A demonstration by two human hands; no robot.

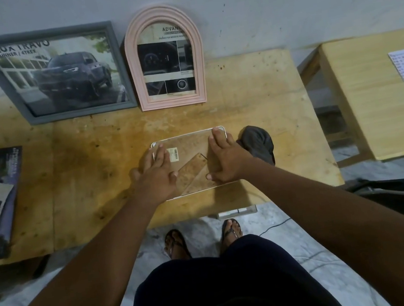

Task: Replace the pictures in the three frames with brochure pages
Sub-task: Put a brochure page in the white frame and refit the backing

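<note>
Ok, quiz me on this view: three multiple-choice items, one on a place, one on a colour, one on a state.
1. Where does the grey frame stand?
A. flat at the table's front edge
B. leaning on the wall, left of the arched frame
C. on the side table

2. What colour is the arched frame?
A. pink
B. black
C. green

3. How does the white frame lie?
A. upright
B. hanging
C. face down, both hands on its back

Answers: B, it leans there; A, pale pink moulding; C, left hand and right hand press the backing.

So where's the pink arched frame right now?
The pink arched frame leans against the wall at the table's far edge, just right of the grey frame.
</note>
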